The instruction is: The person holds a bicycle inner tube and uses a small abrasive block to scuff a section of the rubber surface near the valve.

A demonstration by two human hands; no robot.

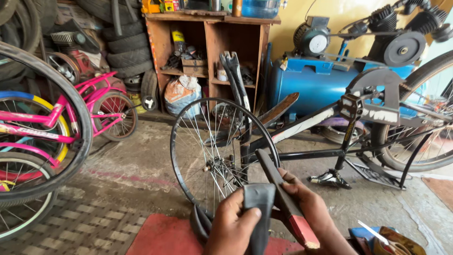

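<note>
1. Looking down from the head camera, both hands are seen low in the frame, over a red mat (165, 238) laid on the concrete floor (137, 165).
2. Left hand (231, 226): closed around a folded loop of black inner tube (258, 198); the thumb is pressed across the front of the fold, so the rubber is kept doubled and taut. The rest of the tube is seen hanging down and curling to the left, beside the wrist.
3. Right hand (306, 208): fingers wrapped around a long dark flat bar with a red end (290, 212). The bar is held slanted, red end toward the camera, and is laid against the right side of the tube fold, touching it. The grip appears to be chosen so that the bar bears on the pinched rubber.
4. Just beyond the hands, a bare spoked wheel rim (222, 151) is held in the fork of an upturned black bicycle (358, 127).
5. Surroundings noted: pink bicycle (89, 113) at left; wooden shelf unit (212, 52) with small parts at rear; blue air compressor (325, 78) behind the black frame; stacked tyres (125, 52) at upper left.
6. Lower right corner: partly cropped blue and brown items; kind cannot be told.
</note>
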